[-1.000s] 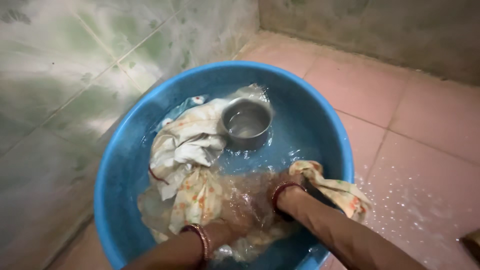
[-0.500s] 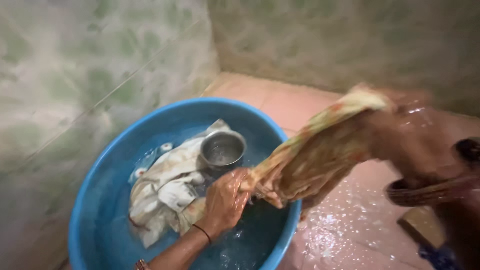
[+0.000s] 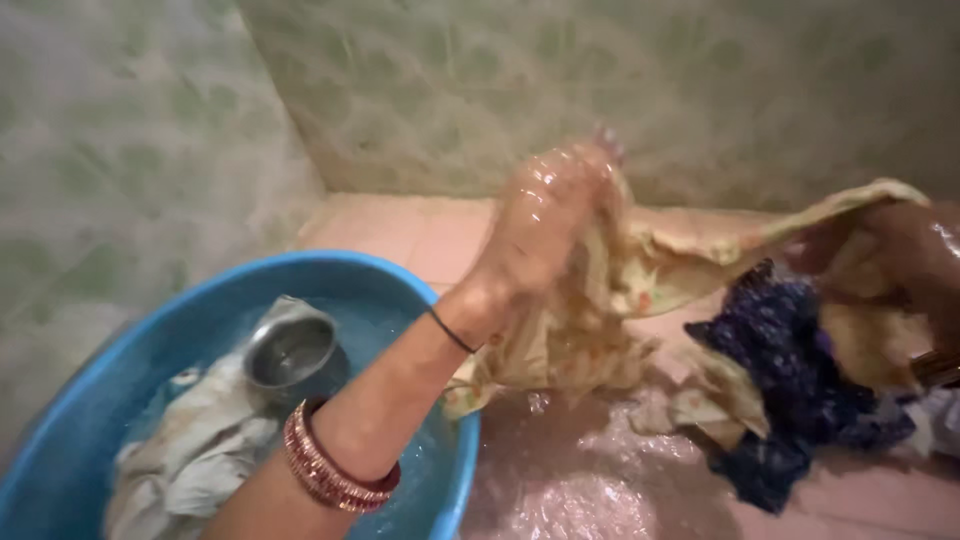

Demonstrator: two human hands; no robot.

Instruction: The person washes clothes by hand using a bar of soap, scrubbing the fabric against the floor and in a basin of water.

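I see the blue tub (image 3: pixel 90 400) at lower left on the wet pink tiled floor (image 3: pixel 600 480), holding water, pale soaked clothes (image 3: pixel 190 450) and a small steel cup (image 3: pixel 292 350). Right of the tub, lifted above the floor, a wet yellowish cloth (image 3: pixel 640 290) stretches between both hands. My left hand (image 3: pixel 550 215) is closed around one bunched end. My right hand (image 3: pixel 915 255) grips the other end at the frame's edge. A dark blue patterned cloth (image 3: pixel 790 380) hangs just below the right hand.
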